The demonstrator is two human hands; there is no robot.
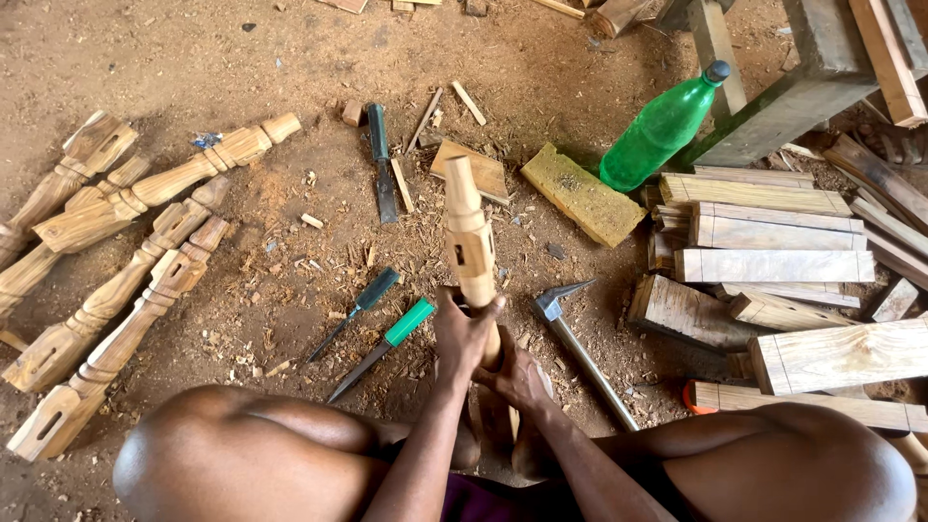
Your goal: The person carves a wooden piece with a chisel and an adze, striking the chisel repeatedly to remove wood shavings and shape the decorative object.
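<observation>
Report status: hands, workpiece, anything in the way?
Left hand and right hand grip carved wooden leg, upright. Hammer and chisels lie beside. Nothing blocking.

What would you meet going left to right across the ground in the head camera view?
Pile of carved wooden legs → two green-handled chisels → carved leg held upright by both hands → hammer → stacked wooden blocks.

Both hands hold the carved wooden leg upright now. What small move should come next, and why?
Probably the right hand should let go and take the hammer lying just beside it, while the left hand steadies the leg. The leg shows a cut slot, and two chisels lie close on the left.
</observation>
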